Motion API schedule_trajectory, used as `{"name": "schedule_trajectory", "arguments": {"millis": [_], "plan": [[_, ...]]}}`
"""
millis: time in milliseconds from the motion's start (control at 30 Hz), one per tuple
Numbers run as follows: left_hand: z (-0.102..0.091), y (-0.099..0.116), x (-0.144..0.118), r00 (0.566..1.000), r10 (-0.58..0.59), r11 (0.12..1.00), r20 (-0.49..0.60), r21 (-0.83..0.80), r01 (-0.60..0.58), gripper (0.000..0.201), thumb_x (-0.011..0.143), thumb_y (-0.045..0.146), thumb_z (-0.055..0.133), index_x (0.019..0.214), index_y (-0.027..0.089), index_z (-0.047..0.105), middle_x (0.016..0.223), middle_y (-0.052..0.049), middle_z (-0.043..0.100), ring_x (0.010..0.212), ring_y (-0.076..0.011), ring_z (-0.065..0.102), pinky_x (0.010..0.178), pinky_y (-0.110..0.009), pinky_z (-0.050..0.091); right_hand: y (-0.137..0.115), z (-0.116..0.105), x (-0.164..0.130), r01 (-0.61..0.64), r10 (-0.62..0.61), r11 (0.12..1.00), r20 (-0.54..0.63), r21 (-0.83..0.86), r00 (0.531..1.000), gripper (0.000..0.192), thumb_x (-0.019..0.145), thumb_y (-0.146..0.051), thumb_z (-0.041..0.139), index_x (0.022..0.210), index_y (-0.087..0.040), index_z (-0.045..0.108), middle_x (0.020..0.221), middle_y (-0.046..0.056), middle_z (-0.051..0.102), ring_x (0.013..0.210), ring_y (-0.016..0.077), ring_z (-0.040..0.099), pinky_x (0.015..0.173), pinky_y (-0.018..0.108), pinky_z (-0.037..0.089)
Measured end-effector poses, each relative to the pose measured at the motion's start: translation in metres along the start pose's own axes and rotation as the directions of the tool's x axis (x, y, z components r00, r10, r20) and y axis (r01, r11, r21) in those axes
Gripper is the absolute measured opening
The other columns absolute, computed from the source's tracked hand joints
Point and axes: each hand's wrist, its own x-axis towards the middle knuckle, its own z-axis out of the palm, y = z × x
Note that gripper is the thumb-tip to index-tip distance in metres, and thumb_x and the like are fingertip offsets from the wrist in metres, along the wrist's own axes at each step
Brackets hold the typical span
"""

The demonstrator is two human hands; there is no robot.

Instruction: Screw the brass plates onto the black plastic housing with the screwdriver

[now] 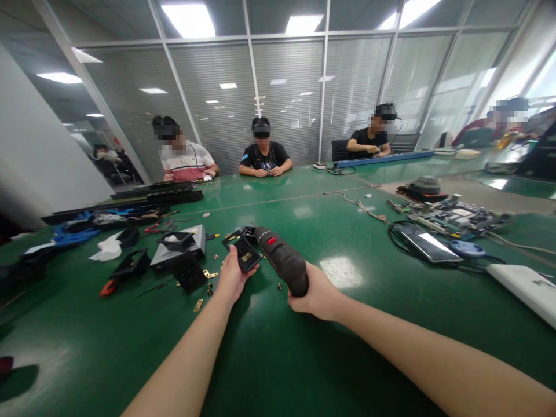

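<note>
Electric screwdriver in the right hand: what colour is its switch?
Red, on the dark grey electric screwdriver gripped by the right hand; the head view shows it.

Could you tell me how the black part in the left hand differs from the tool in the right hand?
The black part is flat and boxy with brass-coloured fittings; the electric screwdriver is rounded, thicker, with a red switch. The left hand pinches the part; the right hand wraps the screwdriver's grip. Both are dark and held above the green table.

Bright ceiling panels (pixel 189 20), tabletop glare, fisheye edges
</note>
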Motion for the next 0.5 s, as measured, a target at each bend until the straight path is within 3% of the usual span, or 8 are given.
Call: {"name": "schedule_trajectory", "arguments": {"millis": [300,500], "plan": [[0.008,0.005,-0.006,0.997,-0.027,0.998,-0.066,0.056,0.031,0.054,0.130,0.065,0.048,0.139,0.017,0.071,0.092,-0.008,0.083,0.056,-0.0158,0.074,0.053,-0.024,0.059,-0.004,-0.012,-0.013,-0.080,0.077,0.988,0.022,0.131,0.997,0.033,0.068,-0.033,0.091,0.089,-0.025,0.067,0.075,-0.001,0.074,0.068,0.0227,0.072,0.069,0.037,0.060],[0.003,0.004,-0.001,0.996,-0.010,1.000,-0.090,-0.028,0.008,0.063,0.128,0.075,0.043,0.138,0.020,0.073,0.096,-0.006,0.083,0.062,-0.0145,0.073,0.058,-0.023,0.053,-0.008,-0.008,-0.027,-0.105,0.098,0.985,0.051,0.140,0.994,0.046,0.076,-0.054,0.100,0.093,-0.025,0.067,0.073,0.000,0.074,0.065,0.0262,0.076,0.068,0.040,0.064]]}}
